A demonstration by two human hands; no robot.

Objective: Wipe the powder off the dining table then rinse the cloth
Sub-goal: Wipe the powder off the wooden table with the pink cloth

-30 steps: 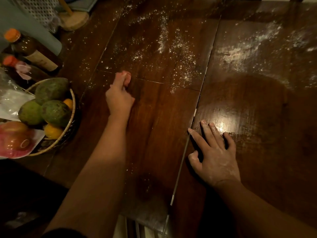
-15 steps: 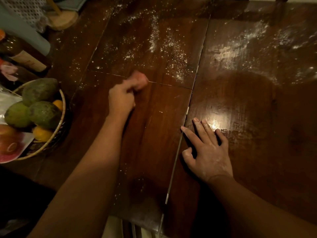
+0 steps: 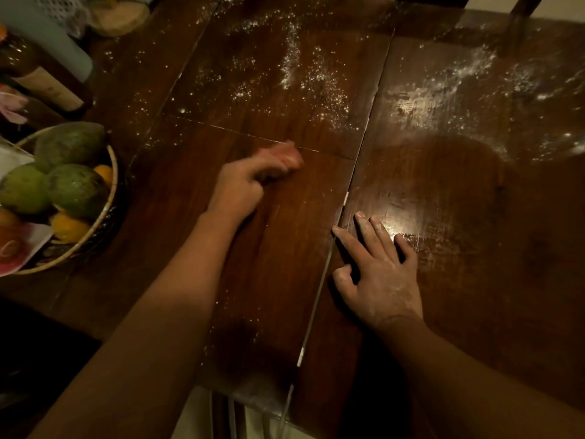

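The dark wooden dining table (image 3: 474, 280) fills nearly the whole view, its boards split by a long seam (image 3: 316, 280) that runs from the near edge to the far side. White powder (image 3: 294, 68) lies scattered over the far middle of the table. A wider, smeared patch (image 3: 443, 87) lies on the far right, past a darker, shinier stretch of wood. A few specks dot the near middle boards.

At the left edge sits a woven basket (image 3: 112, 172) holding three large green fruits (image 3: 76, 188) and some small orange ones (image 3: 68, 229). Beyond it, far left, stands a dark bottle (image 3: 41, 80) with a pale label, and a round wooden base (image 3: 118, 17) sits at the far left corner.

The right hand (image 3: 380, 277) lies flat on the table just right of the seam, palm down and fingers straight and spread. Its forefinger touches the seam line, and its skin is dusted with powder. It holds nothing.

The left hand (image 3: 240, 185) is on the middle boards, left of the seam and just short of the powder. Its fingers are curled round a small pinkish cloth (image 3: 286, 155). The cloth sticks out on the far right side of the fist and is pressed to the wood. Both are blurred, so the folds of the cloth cannot be made out.
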